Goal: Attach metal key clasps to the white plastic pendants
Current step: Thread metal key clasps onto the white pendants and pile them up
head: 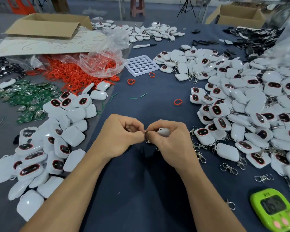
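Worktop (pixel 141 190) is carrying pendant heaps (pixel 249 114) left and right. Hands are meeting mid-worktop: right hand (pixel 171 141) fingers are curling round one white pendant (pixel 164 131), left hand (pixel 119 133) fingers are pinching the metal clasp (pixel 146 135) at its loop.

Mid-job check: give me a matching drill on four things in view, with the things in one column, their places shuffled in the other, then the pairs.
Things
1. green timer
2. white tray with holes
3. green circuit boards
4. white pendant

Places
A. gripped in the right hand, its clasp pinched by the left hand
B. left side, beside the heap of red rings
C. near right corner of the table
D. beyond the hands, mid-table

Pairs: 1-C, 2-D, 3-B, 4-A
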{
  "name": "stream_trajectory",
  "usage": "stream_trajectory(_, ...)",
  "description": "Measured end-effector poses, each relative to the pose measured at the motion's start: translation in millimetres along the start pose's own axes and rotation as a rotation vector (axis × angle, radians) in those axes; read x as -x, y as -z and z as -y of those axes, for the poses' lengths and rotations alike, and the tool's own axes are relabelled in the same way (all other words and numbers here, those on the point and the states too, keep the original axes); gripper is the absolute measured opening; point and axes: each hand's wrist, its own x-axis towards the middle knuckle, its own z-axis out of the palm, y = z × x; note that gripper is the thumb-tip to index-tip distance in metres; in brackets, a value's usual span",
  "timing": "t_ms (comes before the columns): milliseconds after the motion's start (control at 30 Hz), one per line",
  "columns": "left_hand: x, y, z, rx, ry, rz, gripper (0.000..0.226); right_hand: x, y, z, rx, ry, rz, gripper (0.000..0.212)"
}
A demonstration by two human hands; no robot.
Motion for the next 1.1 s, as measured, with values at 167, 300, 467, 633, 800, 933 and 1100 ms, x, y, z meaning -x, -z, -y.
stream_trajectory(167,-3.7,9.4,4.3,-0.253,0.015,-0.522,0.018,-1.2,-0.8,-1.7,-0.047,-0.081,-0.089,0.021)
stream_trajectory(300,-3.9,2.0,7.9,-0.573,-0.053,-0.412,0.011,-2.4,1.9,-1.2,-0.107,-0.026,-0.091,0.029)
stream_trajectory(467,-9.4,-11.3,8.0,-0.657,-0.082,-0.188,0.012,-2.6,6.1,-5.7,-0.026,0.085,-0.093,0.049)
stream_trajectory(633,-9.3,-4.6,9.2,-0.542,-0.077,-0.105,0.013,-3.9,1.8,-9.5,0.013,-0.001,-0.164,0.039)
stream_trajectory(800,-11.1,-1.9,10.3,-0.519,-0.063,-0.061,0.011,-10.3,3.2,-11.6,-0.003,-0.056,-0.193,0.018)
stream_trajectory(933,-11.0,-0.9,10.3,-0.508,-0.062,-0.031,0.014,-11.7,1.4,-11.9,0.036,0.008,-0.16,0.022)
stream_trajectory(1100,-11.2,1.7,10.5,-0.493,-0.053,-0.006,0.019,-15.0,0.6,-15.2,0.105,-0.006,-0.131,0.023)
